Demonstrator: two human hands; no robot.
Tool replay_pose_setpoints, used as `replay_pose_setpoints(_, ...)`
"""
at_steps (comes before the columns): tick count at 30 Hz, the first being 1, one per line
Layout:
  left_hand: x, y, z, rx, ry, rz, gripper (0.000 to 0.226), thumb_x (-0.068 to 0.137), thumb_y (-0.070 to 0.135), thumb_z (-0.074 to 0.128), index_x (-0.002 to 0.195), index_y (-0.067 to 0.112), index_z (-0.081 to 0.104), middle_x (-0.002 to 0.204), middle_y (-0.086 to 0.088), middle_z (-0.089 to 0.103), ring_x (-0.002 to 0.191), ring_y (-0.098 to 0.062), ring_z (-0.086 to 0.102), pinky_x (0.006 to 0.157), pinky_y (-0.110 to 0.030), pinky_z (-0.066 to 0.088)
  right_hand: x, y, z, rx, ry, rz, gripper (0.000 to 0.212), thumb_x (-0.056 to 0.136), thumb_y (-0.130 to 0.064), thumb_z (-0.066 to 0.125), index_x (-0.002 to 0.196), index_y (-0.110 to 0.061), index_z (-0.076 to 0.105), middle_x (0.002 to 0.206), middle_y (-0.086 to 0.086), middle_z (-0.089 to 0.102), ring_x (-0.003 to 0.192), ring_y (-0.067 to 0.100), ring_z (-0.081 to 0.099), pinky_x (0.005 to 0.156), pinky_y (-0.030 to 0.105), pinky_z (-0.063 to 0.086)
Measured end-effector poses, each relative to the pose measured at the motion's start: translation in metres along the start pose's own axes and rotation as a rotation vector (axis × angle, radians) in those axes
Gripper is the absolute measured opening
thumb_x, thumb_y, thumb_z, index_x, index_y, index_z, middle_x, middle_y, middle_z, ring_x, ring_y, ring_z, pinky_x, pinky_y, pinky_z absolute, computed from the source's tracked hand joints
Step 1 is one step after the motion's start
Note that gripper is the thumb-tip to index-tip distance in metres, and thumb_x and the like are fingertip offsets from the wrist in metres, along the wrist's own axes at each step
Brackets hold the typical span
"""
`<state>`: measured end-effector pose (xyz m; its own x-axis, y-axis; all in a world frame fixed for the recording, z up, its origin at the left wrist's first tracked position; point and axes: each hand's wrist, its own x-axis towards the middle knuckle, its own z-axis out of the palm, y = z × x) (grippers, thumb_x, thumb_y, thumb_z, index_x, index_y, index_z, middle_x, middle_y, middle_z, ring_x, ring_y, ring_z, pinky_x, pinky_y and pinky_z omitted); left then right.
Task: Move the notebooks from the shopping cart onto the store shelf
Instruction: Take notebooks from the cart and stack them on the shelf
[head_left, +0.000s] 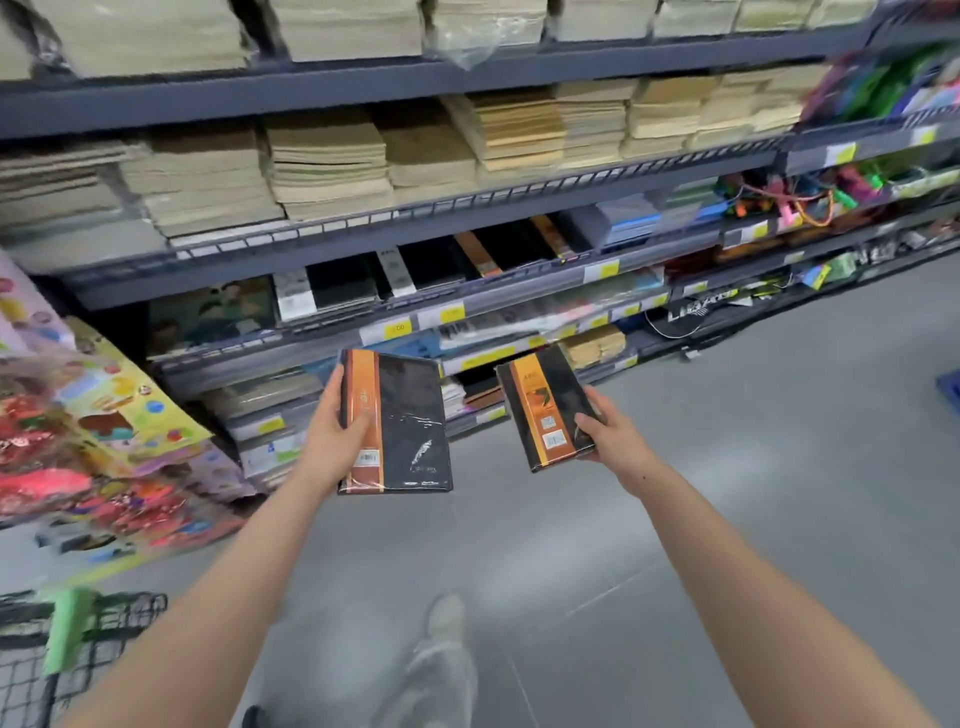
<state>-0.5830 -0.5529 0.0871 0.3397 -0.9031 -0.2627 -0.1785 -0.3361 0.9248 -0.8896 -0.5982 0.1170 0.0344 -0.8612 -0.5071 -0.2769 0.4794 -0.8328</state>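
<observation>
My left hand (332, 431) grips a black notebook with an orange spine band (410, 421), wrapped in clear film, held flat in front of the shelving. My right hand (610, 428) grips a second, smaller-looking black and orange notebook (545, 410) by its lower right corner. Both are held out over the floor, short of the shelf. On the store shelf (467, 291) above them lie rows of similar black notebooks with orange or white bands (493, 249). The shopping cart (78, 644) shows at the lower left, with a green handle piece; its inside is out of view.
Upper shelves hold stacks of beige paper pads (322, 166). Colourful sticker and craft packs (104, 431) hang at the left. Coloured goods (810, 197) fill the shelves at the right. A grey floor (727, 467) lies below, with my leg and shoe (441, 639) on it.
</observation>
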Motion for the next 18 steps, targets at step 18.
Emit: replay_pose_setpoints(18,0.131,0.075,0.155,-0.103,0.062,-0.053,0.069,0.093,0.014,0.053,0.143,0.045,0.019,0.137,0.003,0.050,0.116,-0.021,0.056,0.099,-0.046,0.045,0.189,-0.085,-0.139,0.040,-0.060,-0.118,0.042,0.097,-0.004,0.037,0.134,-0.024,0.041,0.121,0.007,0.057,0.111,0.026,0.055,0.098,0.047,0.045)
